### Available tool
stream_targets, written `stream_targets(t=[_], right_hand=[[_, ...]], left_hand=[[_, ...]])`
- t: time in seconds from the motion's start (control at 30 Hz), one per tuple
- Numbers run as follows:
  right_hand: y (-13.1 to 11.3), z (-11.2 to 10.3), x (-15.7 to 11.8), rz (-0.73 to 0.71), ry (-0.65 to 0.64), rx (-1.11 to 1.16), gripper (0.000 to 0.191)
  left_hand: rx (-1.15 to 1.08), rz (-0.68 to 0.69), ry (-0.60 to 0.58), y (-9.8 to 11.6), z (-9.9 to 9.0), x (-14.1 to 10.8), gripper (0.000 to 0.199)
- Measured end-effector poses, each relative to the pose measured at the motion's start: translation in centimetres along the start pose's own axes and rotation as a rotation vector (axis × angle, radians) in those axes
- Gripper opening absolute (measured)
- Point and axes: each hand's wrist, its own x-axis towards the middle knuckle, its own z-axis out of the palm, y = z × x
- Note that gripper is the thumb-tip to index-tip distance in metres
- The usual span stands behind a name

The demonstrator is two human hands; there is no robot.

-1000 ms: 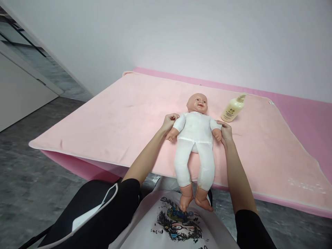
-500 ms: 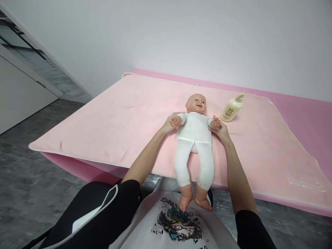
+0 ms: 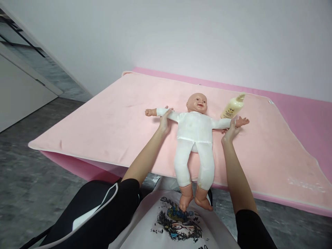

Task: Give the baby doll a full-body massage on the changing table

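Note:
A baby doll (image 3: 195,128) with a white cloth body lies face up, its head toward the wall and its feet past the table's near edge. Both its arms are stretched out sideways. My left hand (image 3: 165,121) grips the doll's arm on the left, thumb on top and fingers partly hidden beneath the sleeve. On the other side, my right hand (image 3: 230,131) is closed around the doll's arm near the wrist. Just behind that arm stands a pale yellow pump bottle (image 3: 232,106), its lower part partly hidden.
A pink blanket (image 3: 103,117) covers most of the pink table (image 3: 308,121), which stands against a white wall (image 3: 207,41). The blanket's near edge hangs close to my body. Grey floor (image 3: 23,193) shows at the left.
Both doll arms have swung from bent beside the chest to spread wide. My left hand moved left and my right hand moved right with them. The bottle stays in place.

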Motion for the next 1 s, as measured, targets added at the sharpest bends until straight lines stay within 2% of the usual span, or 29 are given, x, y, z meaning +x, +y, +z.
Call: stream_targets(t=[0.17,0.23,0.33,0.47,0.57,0.67,0.9,1.0], right_hand=[[0.4,-0.7,1.0,0.089,0.121,-0.014,0.059],[0.5,-0.9,1.2,0.099,0.145,-0.010,0.058],[1.0,-1.3,1.8,0.108,0.190,-0.026,0.054],[1.8,-2.1,2.7,0.159,0.194,-0.104,0.049],[1.9,-2.6,3.0,0.172,0.222,-0.179,0.048],[1.3,-2.9,2.9,0.166,0.258,-0.320,0.047],[-0.9,-3.4,2.2,0.127,0.195,-0.698,0.043],[-1.3,-3.7,2.1,0.060,0.211,-0.826,0.041]], left_hand=[[-0.077,0.037,0.090,0.7,-1.5,1.4,0.032],[-0.137,0.063,0.171,1.3,-2.1,1.9,0.024],[-0.261,0.108,0.329,2.2,-3.0,2.6,0.024],[-0.312,0.064,0.371,3.3,-4.3,3.3,0.017],[-0.281,0.099,0.392,3.8,-5.5,3.8,0.019],[-0.251,0.141,0.425,4.2,-6.2,3.9,0.034],[-0.074,0.242,0.588,5.6,-5.8,3.0,0.042],[0.098,0.357,0.643,5.7,-5.5,2.7,0.039]])
